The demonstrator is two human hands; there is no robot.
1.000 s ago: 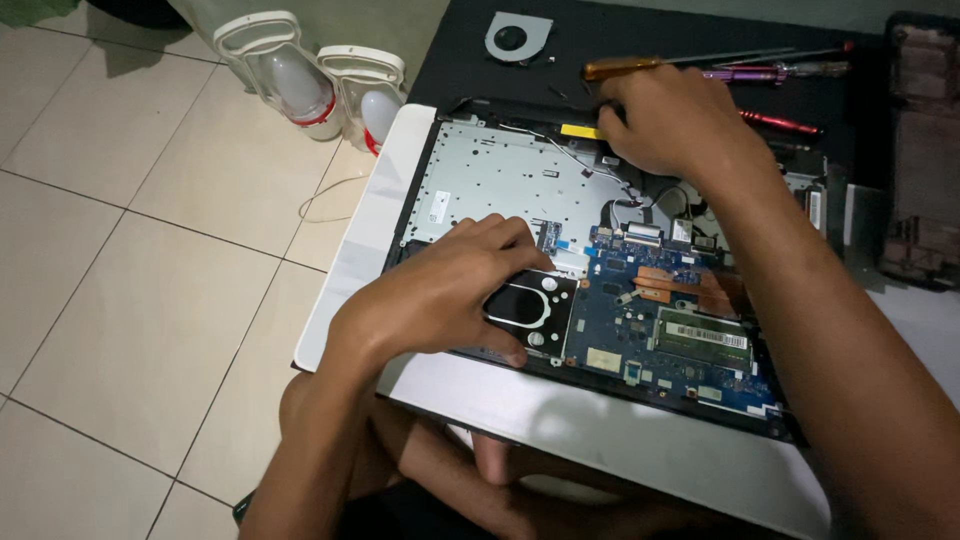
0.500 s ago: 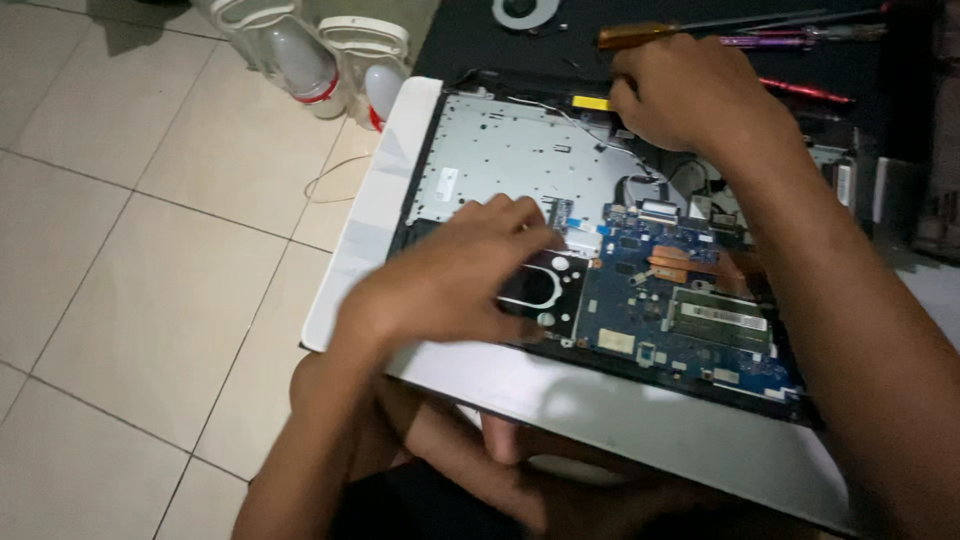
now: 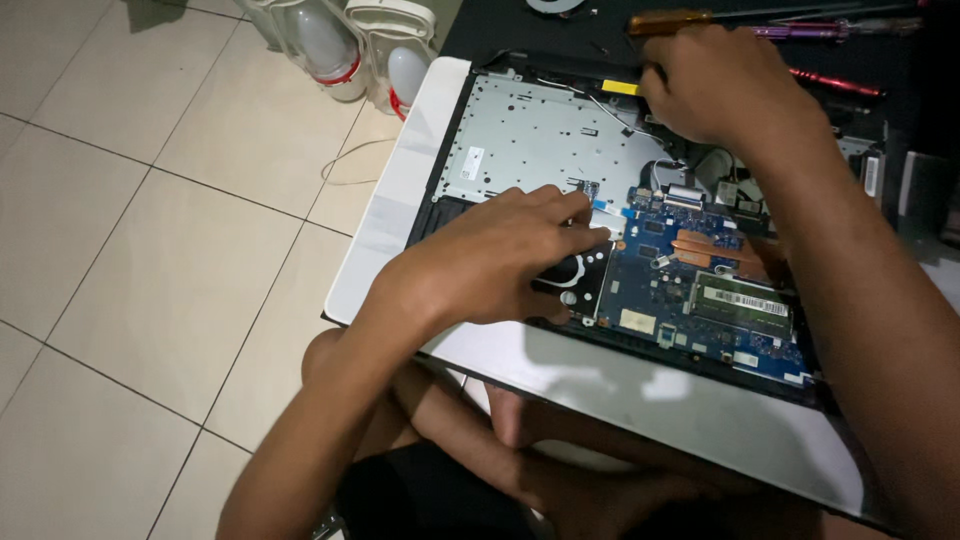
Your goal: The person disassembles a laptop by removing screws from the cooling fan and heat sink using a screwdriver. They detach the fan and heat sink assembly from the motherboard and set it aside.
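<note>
A pale tiled floor (image 3: 150, 230) fills the left of the view, and on it a white-rimmed opened laptop (image 3: 400, 190) lies across the seated person's crossed legs, its inner metal plate and blue motherboard (image 3: 690, 290) laid bare. The far edge is dim: a pair of white shoes (image 3: 350, 45) is cut off at the top, and beside them an amber-handled screwdriver (image 3: 670, 18) and a purple-handled one (image 3: 800, 30) on a dark mat are only partly in view. The left hand (image 3: 500, 260) lies palm down over the black fan (image 3: 570, 275), hiding most of it, fingers stretched together toward a small connector; whether they pinch anything cannot be told. The right hand (image 3: 730, 85) curls at the laptop's far edge, fingertips hidden, its grip unclear.
</note>
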